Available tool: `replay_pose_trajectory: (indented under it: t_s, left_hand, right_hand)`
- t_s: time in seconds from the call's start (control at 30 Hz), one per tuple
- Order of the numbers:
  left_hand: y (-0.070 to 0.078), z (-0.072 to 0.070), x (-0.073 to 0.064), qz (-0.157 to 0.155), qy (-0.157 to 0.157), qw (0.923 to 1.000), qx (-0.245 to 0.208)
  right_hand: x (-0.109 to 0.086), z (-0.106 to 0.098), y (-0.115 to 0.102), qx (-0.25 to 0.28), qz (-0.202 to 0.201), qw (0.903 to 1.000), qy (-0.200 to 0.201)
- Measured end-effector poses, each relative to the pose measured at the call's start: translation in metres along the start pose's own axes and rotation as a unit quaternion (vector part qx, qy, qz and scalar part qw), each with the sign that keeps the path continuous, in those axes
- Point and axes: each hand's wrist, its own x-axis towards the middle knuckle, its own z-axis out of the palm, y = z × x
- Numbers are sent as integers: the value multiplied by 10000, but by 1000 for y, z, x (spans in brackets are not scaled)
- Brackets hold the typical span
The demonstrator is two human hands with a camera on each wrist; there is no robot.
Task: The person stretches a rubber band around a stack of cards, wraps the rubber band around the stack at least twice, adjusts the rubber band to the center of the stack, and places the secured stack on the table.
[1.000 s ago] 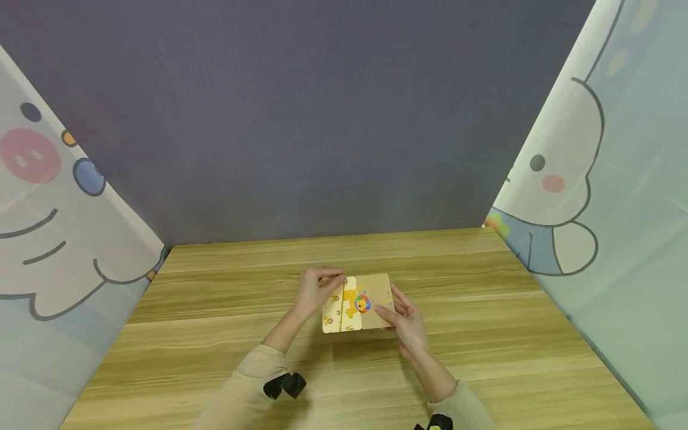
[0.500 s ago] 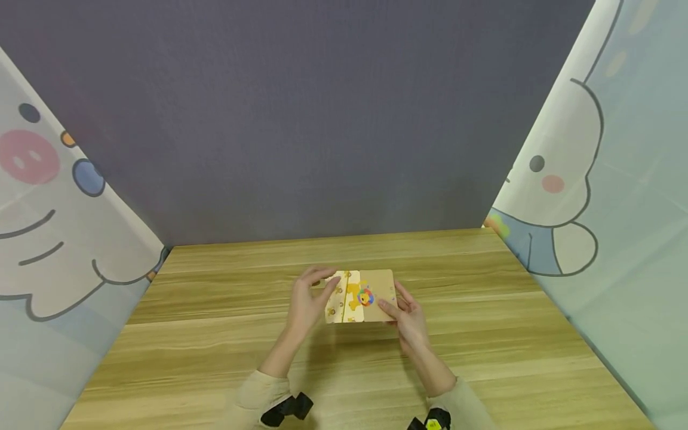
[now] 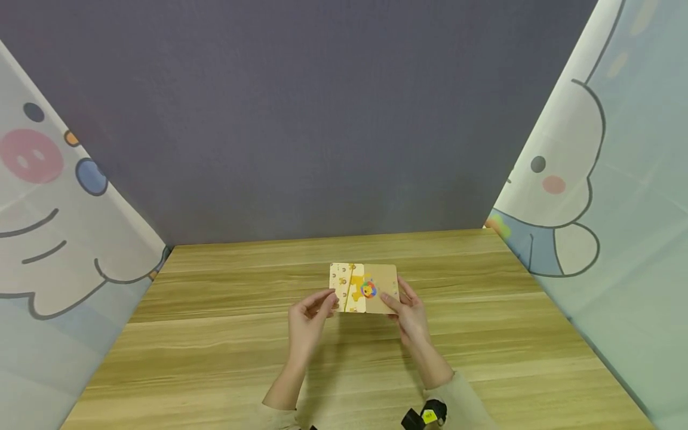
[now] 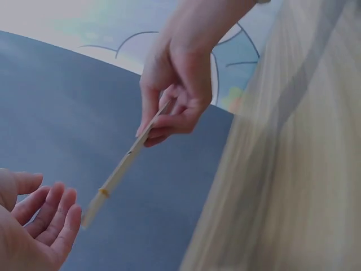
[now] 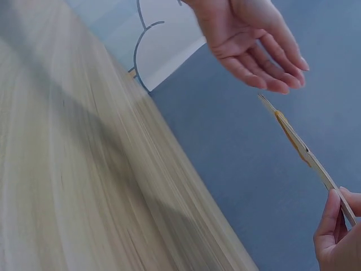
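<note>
A small thin notebook (image 3: 380, 278) is held up in the air, tan on the right and cream with a print on the left, with a lion picture at its middle. A narrow yellow elastic band (image 5: 292, 138) runs around its left part. My right hand (image 3: 412, 322) pinches the right edge, thumb on the front and fingers behind. Near the lower left edge is my left hand (image 3: 306, 319), its fingers loosely bent. In the left wrist view those fingers come close to the free end of the notebook without closing round it.
Below the hands spreads a wood-grain table (image 3: 215, 334). A dark grey panel (image 3: 322, 119) rises at its far edge. Pale cartoon-printed curtains (image 3: 559, 179) stand along both sides. Black wrist straps (image 3: 424, 415) sit near the sleeves.
My left hand has let go of the band at the upper left and moved down to the lower left edge. My right hand keeps its grip, and the notebook has risen slightly.
</note>
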Motion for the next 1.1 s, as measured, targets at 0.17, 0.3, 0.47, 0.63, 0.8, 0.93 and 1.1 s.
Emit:
replay_pose_trajectory:
  t_s: [0.17, 0.3, 0.47, 0.63, 0.8, 0.93, 1.1]
  left_hand:
    - [-43, 1, -10, -159, -131, 9974, -688]
    - [-86, 1, -17, -668, -300, 9912, -1106]
    - [-90, 4, -23, -932, -456, 9840, -1449]
    - [-49, 11, -28, -1493, -337, 9749, -1619]
    - [-33, 16, -26, -2357, 173, 9531, -1890]
    - [-37, 19, -26, -2221, 478, 9547, -1921]
    - [-55, 24, -24, -1809, 956, 9659, -1590]
  right_hand:
    - [2, 2, 0, 160, 59, 9998, 45]
    - [4, 2, -1, 281, 41, 9996, 9]
    - [4, 2, 0, 406, 44, 9992, -39]
    - [3, 3, 0, 477, 17, 9989, -40]
    - [2, 4, 1, 471, -8, 9989, -84]
    - [1, 4, 1, 432, -33, 9989, -174]
    - [2, 4, 4, 359, -92, 9990, -238]
